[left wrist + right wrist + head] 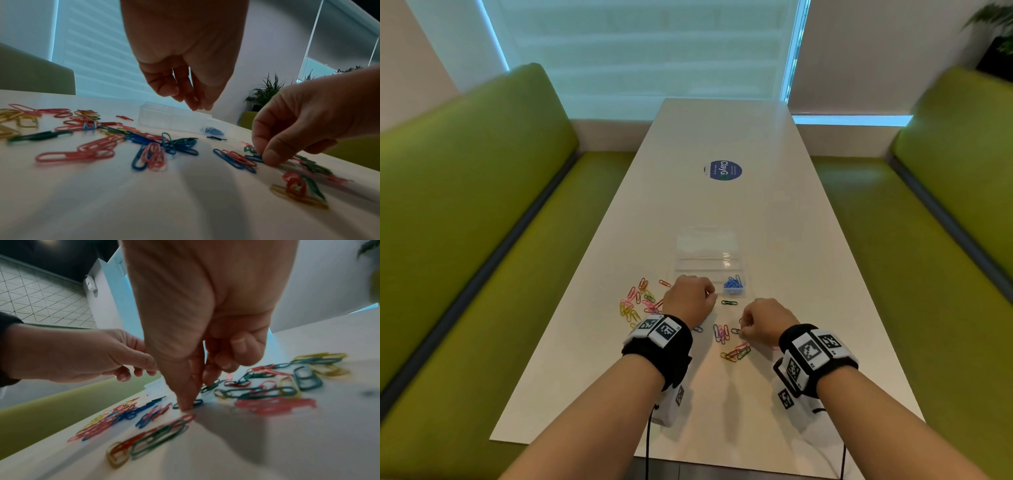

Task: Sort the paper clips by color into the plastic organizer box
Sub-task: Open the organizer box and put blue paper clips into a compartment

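A clear plastic organizer box (707, 262) lies open on the white table (722, 212); its front right compartment holds blue paper clips (734, 285). Loose clips of mixed colors (637, 303) lie left of and in front of the box. My left hand (709, 292) hovers at the box's front edge with its fingers hanging loosely curled (197, 105), and I see no clip in them. My right hand (742, 330) is down on the table, thumb and forefinger pinching a blue paper clip (253, 157), (198, 402) that still lies flat.
A green clip (728, 303) lies alone between my hands. A blue and pink group (722, 333) and a mixed heap (735, 351) lie by my right hand. A round blue sticker (722, 170) sits farther up the table. Green benches (482, 205) flank both sides.
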The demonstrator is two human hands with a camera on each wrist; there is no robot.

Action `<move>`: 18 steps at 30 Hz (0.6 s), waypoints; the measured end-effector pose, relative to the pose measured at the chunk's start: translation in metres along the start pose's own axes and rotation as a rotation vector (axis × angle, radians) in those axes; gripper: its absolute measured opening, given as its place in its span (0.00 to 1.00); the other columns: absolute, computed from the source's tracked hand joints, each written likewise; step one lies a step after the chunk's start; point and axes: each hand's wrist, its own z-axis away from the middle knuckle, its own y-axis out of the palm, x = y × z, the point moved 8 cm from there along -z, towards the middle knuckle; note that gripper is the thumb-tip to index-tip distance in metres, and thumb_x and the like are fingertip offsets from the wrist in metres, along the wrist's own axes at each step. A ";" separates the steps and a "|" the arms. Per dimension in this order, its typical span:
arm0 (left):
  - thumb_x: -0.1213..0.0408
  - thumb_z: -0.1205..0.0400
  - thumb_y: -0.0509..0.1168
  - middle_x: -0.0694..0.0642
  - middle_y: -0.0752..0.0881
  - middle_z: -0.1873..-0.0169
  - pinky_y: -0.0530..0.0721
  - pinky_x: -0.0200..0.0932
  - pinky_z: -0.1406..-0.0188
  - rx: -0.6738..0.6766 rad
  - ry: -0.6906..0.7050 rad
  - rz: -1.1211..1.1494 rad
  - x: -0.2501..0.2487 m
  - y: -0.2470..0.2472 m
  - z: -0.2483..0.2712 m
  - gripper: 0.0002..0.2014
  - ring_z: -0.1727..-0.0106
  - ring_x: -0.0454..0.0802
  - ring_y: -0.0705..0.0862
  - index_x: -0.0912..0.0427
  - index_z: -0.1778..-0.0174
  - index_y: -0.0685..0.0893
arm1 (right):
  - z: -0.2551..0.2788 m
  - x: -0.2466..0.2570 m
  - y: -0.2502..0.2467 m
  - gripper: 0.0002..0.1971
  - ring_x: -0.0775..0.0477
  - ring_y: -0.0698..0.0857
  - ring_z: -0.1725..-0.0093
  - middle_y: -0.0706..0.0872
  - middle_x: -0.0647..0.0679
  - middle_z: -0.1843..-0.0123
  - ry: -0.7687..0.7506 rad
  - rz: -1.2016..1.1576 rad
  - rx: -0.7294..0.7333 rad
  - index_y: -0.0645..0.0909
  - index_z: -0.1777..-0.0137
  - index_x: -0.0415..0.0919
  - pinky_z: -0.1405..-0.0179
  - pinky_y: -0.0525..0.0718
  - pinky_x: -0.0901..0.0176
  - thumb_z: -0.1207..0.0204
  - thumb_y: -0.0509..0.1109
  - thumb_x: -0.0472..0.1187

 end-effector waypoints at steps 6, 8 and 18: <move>0.55 0.16 0.60 0.55 0.85 0.46 0.81 0.49 0.42 0.005 0.004 0.001 -0.002 0.000 0.003 0.13 0.39 0.51 0.79 0.55 0.41 0.85 | -0.003 0.000 0.004 0.11 0.51 0.84 0.52 0.84 0.52 0.58 0.038 -0.045 0.046 0.76 0.70 0.50 0.46 0.85 0.57 0.28 0.73 0.43; 0.56 0.16 0.60 0.55 0.85 0.46 0.82 0.48 0.42 0.002 0.004 0.002 -0.001 -0.001 0.003 0.13 0.39 0.51 0.79 0.55 0.41 0.84 | -0.005 0.000 -0.002 0.12 0.51 0.84 0.54 0.84 0.53 0.60 0.040 -0.109 0.006 0.76 0.71 0.50 0.47 0.86 0.56 0.30 0.75 0.42; 0.55 0.17 0.62 0.53 0.85 0.46 0.81 0.46 0.43 0.016 -0.017 -0.007 0.017 -0.003 0.009 0.13 0.39 0.49 0.79 0.54 0.39 0.83 | -0.030 0.004 -0.063 0.10 0.45 0.85 0.44 0.88 0.45 0.43 0.074 -0.246 -0.314 0.86 0.46 0.42 0.43 0.84 0.53 0.24 0.67 0.38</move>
